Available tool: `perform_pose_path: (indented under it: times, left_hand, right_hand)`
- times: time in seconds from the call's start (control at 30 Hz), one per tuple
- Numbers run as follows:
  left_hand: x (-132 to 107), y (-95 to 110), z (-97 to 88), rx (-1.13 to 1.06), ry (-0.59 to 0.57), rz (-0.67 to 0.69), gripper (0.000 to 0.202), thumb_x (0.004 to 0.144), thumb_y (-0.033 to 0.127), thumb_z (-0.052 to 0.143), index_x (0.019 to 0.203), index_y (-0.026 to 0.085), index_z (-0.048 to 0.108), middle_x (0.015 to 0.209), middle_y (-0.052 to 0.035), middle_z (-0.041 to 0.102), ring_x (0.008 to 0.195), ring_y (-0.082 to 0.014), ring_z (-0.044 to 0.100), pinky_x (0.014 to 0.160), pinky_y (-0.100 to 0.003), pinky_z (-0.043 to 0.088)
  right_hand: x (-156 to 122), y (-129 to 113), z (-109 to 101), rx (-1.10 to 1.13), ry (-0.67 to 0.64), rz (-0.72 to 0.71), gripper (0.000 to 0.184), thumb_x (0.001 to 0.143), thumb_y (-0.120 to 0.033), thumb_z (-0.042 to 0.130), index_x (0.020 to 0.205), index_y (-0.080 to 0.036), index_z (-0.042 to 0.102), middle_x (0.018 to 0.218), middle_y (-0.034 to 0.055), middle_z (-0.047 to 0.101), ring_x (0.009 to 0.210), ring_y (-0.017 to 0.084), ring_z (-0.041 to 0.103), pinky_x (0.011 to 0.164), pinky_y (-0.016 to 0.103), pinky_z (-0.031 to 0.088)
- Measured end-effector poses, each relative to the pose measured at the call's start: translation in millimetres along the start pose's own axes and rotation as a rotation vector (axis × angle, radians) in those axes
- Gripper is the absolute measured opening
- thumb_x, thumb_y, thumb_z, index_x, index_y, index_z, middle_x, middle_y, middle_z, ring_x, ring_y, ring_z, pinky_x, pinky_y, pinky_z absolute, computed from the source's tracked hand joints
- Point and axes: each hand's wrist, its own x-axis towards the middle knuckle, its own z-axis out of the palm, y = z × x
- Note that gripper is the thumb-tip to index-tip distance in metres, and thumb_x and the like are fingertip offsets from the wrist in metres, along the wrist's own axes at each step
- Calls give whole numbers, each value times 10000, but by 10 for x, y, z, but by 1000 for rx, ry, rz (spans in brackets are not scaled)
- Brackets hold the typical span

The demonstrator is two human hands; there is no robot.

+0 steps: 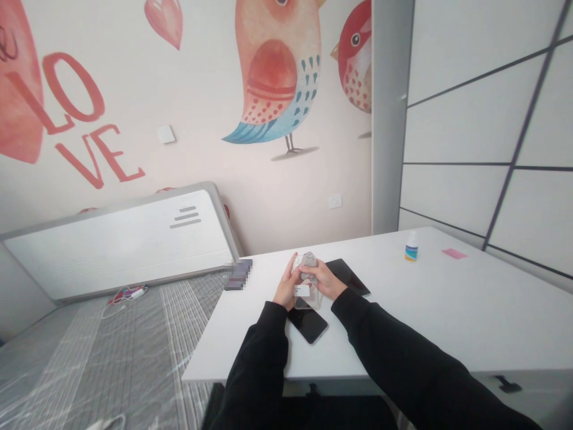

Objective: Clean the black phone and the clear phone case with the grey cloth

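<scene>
Between my two hands is a crumpled pale grey piece (315, 298), soft-looking, with a small white label (301, 291) on its lower part. Whether it is cloth or a thin pouch I cannot tell. My left hand (286, 285) grips its left side, thumb across the front. From the right, my right hand (329, 279) pinches its upper part with thumb and fingers. Just below it, a black smartphone (311, 325) lies flat on the table, its upper end partly covered. A dark flat tablet-like device (351, 276) lies behind my right hand and wrist.
The white table (447, 316) carries a small white bottle with a blue and yellow label (411, 249) and a pink slip (454, 254) at right. A blurred-out dark object (239, 275) sits at the left edge. A bed (134, 346) adjoins on the left.
</scene>
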Motion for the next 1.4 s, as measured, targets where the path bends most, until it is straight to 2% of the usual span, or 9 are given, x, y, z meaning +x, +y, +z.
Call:
perform_pose_path:
  times: [0.23,0.37,0.53,0.7,0.87,1.0,1.2,1.3,1.4]
  left_hand:
    - [-8,-31,-4,-66,-38,-50,799,909,320,724,1591,385,313,1608,-93,441,1015,-224,720,830,-379,635]
    - [-19,-29,-14,-106,-27,-86,775,956,315,663,1600,433,248,1631,-81,406,1014,-218,718,843,-403,640]
    - [-47,2,-7,-141,-33,-90,786,981,296,629,1607,463,184,1571,-88,486,1009,-208,721,885,-424,632]
    - [-85,39,6,-124,-28,-105,771,991,308,619,1598,490,179,1535,-72,525,972,-185,728,920,-446,621]
    - [-82,53,25,-110,9,-78,769,983,339,633,1610,435,199,1487,-69,580,1109,-229,713,962,-406,600]
    - [-63,51,31,-104,63,-45,721,966,371,655,1595,391,303,1461,-69,609,1172,-259,689,957,-388,596]
    - [-64,25,11,-101,12,-95,704,946,403,677,1564,457,342,1608,-44,445,1034,-222,716,824,-359,630]
    - [-62,7,-11,-95,14,-79,706,969,404,641,1583,448,296,1569,-58,495,899,-180,723,751,-316,624]
    - [-59,1,-14,-122,37,-40,703,993,358,606,1607,393,265,1494,-65,576,974,-187,727,857,-317,608]
  right_hand:
    - [-7,-14,-2,35,-37,1,414,523,-185,928,862,-182,690,780,0,725,671,152,665,654,263,539]
    - [-26,-18,12,15,-61,15,416,586,-279,943,910,-201,695,808,-5,715,690,148,664,641,263,553]
    - [-45,-17,23,-56,-70,17,415,661,-374,937,957,-200,704,851,5,715,699,141,662,643,263,552]
    - [-58,-4,5,-147,-91,33,439,676,-488,921,903,-162,733,792,18,725,661,130,640,631,249,505]
    - [-57,28,-32,-227,-92,42,472,690,-562,884,789,-120,749,717,46,728,619,139,619,588,250,458]
    - [-52,43,-4,-209,-78,1,416,693,-496,896,842,-133,758,816,53,756,735,171,665,697,274,509]
    - [-79,2,53,-76,-52,-26,453,604,-370,949,970,-222,727,901,-6,746,792,166,686,747,279,552]
    - [-107,-20,54,-63,-91,30,450,613,-360,946,983,-209,738,923,15,754,799,171,697,765,289,563]
    - [-115,-21,42,-91,-136,93,403,676,-386,922,976,-176,755,944,49,769,810,173,706,778,283,560]
